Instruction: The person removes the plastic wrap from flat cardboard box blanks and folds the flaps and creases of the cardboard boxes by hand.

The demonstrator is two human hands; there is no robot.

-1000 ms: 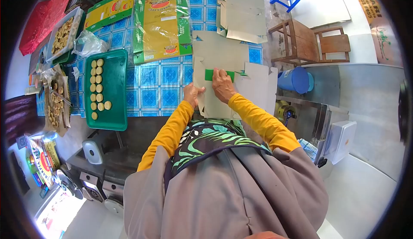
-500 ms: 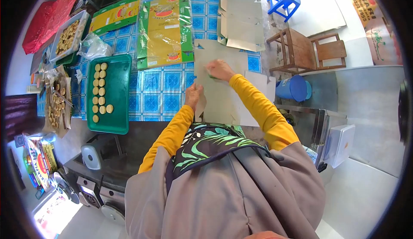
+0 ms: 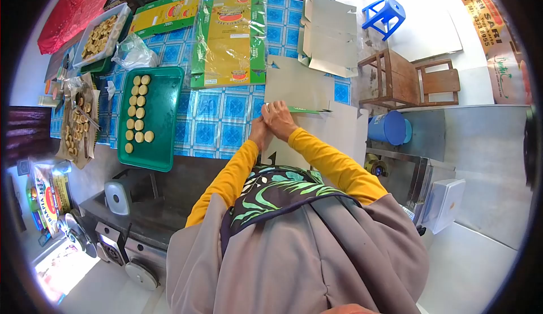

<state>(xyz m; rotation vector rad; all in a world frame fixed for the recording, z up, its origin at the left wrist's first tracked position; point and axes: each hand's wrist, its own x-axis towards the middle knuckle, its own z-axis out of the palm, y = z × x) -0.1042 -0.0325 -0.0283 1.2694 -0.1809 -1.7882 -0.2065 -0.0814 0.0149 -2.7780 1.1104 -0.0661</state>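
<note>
A flat cardboard box blank point(image 3: 300, 82), plain grey-beige side up, lies on the table in front of me. At its left edge my right hand point(image 3: 279, 120) is closed on the board, fingers bent over it. A narrow green printed edge point(image 3: 308, 110) of the board shows turned up to the right of that hand. Just below and left, my left hand point(image 3: 259, 133) is closed against the same edge, touching my right hand. Its fingertips are partly hidden.
Green-and-yellow printed box blanks point(image 3: 229, 42) lie behind, beside another plain blank point(image 3: 331, 31). To the left are a green tray point(image 3: 161, 110) of round pastries, a plastic bag point(image 3: 136, 52) and a white tub point(image 3: 110, 28). A wooden chair point(image 3: 396, 76) stands right.
My right hand has moved left and down, from the middle of the blank to my left hand. A green edge of the board now shows. The view has shifted slightly.
</note>
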